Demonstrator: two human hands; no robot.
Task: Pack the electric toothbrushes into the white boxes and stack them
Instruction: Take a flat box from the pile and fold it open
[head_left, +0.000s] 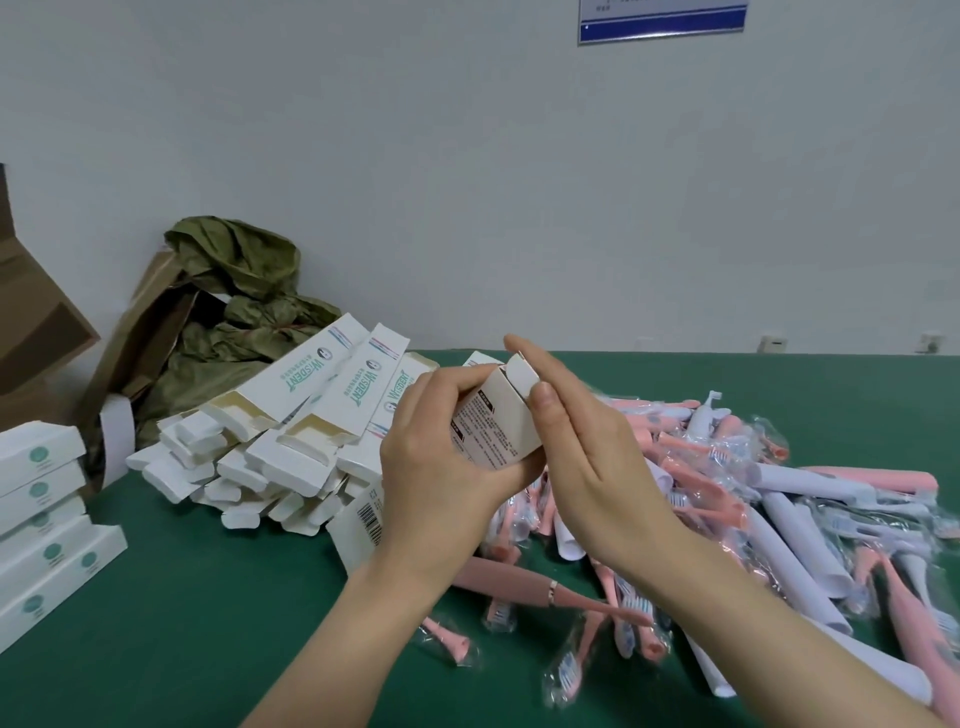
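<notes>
Bench (208, 623): green, and it carries everything here.
Toothbrush heap (779, 493): pink and white electric toothbrushes in clear wrap, piled on the right.
Open boxes (270, 447): white cartons with loose end flaps, heaped left of centre.
Closed boxes (41, 519): stacked at the far left edge.
Right hand (576, 447): grip wide, fingers straight, thumb against the flap.
Left hand (441, 478): grip curled round a white box (493, 431), held above the bench between the heaps.
End flap (522, 379): raised at the box's top, not tucked in.
</notes>
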